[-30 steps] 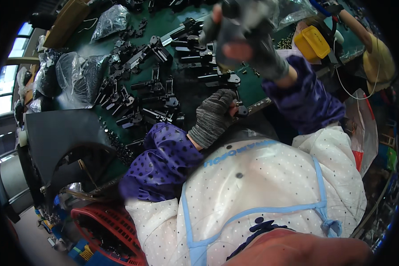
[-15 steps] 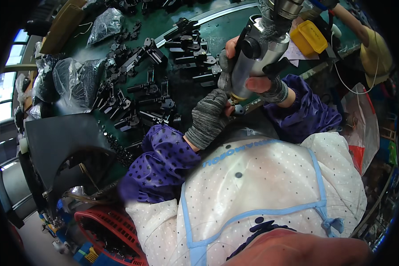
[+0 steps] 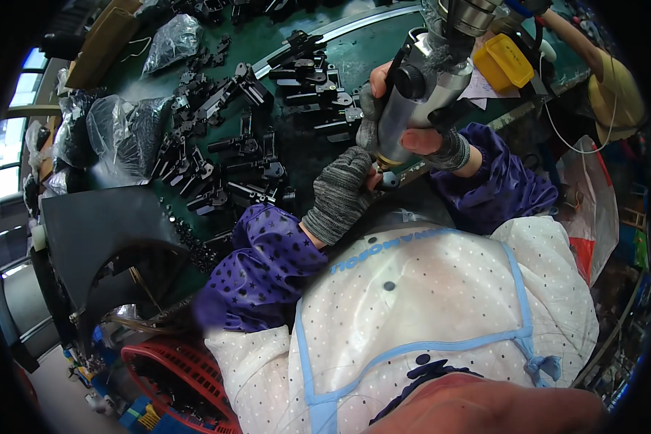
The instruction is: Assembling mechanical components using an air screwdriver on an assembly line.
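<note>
My right hand (image 3: 430,141), in a grey fingerless-style glove, wraps round a silver cylindrical power tool (image 3: 405,119) with a black side knob. The tool points down towards me, and its brass-coloured lower end meets a small dark metal part (image 3: 390,179). Just left of that end, my left hand (image 3: 342,189), gloved in grey, has its fingers closed on the part. Most of the part is hidden by the fingers and the tool. Rows of black metal hinge-like assemblies (image 3: 257,141) lie on the green table (image 3: 307,170) left of my hands.
Clear plastic bags of parts (image 3: 126,137) and small black pieces (image 3: 195,242) lie on the left. A yellow plastic box (image 3: 504,64) stands at the back right, near another person's arm (image 3: 575,40). A red basket (image 3: 184,372) is low on the left.
The tool's upper body has shifted very slightly. Both hands keep their grip in nearly the same place.
</note>
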Tool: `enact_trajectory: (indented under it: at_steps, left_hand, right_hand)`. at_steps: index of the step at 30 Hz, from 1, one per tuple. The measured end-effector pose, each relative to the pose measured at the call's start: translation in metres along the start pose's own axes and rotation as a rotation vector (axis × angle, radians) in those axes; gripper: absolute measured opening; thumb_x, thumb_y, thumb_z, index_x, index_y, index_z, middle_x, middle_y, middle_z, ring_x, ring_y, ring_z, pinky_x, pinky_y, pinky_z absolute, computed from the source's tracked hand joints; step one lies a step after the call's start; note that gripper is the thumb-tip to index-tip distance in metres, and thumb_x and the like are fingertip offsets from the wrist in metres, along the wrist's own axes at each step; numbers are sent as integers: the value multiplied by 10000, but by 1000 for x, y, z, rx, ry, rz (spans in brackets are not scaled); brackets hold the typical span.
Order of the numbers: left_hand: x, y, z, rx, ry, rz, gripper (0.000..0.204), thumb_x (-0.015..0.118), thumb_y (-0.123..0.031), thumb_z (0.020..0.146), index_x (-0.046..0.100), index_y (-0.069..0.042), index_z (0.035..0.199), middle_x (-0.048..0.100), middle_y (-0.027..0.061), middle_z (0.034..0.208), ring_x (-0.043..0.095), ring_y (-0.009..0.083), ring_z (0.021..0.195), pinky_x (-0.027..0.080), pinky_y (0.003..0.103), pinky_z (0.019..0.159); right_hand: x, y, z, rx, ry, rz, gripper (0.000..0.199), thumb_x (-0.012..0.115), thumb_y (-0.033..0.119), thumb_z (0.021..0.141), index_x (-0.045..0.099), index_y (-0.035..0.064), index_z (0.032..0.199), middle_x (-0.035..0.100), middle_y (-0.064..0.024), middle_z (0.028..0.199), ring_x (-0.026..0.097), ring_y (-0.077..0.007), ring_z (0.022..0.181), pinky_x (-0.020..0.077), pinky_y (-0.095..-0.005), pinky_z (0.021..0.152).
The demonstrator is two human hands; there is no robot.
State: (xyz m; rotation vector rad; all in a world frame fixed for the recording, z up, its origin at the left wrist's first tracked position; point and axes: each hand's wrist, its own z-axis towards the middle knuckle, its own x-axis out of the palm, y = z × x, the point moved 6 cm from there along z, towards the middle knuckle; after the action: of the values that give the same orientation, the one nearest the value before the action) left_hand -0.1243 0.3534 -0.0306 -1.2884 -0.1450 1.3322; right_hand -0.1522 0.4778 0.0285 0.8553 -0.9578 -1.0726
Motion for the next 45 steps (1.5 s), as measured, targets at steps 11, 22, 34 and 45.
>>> enact_trajectory:
  at_steps: [11, 22, 34, 45]
  left_hand:
    - [7, 6, 6, -42, 58, 38, 258, 736, -136, 588, 585, -68, 785, 581, 108, 704, 581, 260, 648, 479, 324, 599]
    - [4, -1, 2, 24, -2, 63, 116, 636, -96, 651, 558, -74, 734, 540, 107, 685, 558, 288, 625, 453, 356, 545]
    - [-113, -108, 77, 553, -435, 161, 417, 707, -204, 673, 496, -41, 993, 536, 84, 820, 551, 208, 704, 464, 289, 615]
    - [-88, -95, 131, 455, -434, 116, 225, 609, -182, 762, 512, -67, 929, 567, 82, 666, 575, 217, 563, 451, 289, 508]
  right_hand:
    - [-8, -11, -2, -29, -7, -104, 595, 740, 323, 585, 494, 15, 1030, 578, -78, 904, 554, -157, 802, 450, -278, 718]
    - [0, -16, 5, -24, 36, -306, 460, 691, 275, 575, 539, 4, 916, 569, -86, 778, 553, -187, 699, 450, -309, 634]
    - [-16, 15, 57, -114, 36, -510, 553, 686, 234, 664, 438, 33, 1116, 527, -75, 952, 503, -157, 825, 436, -295, 675]
    - [-53, -81, 70, -119, -84, -300, 384, 488, 143, 828, 405, 5, 1177, 520, -89, 1009, 504, -149, 896, 434, -272, 738]
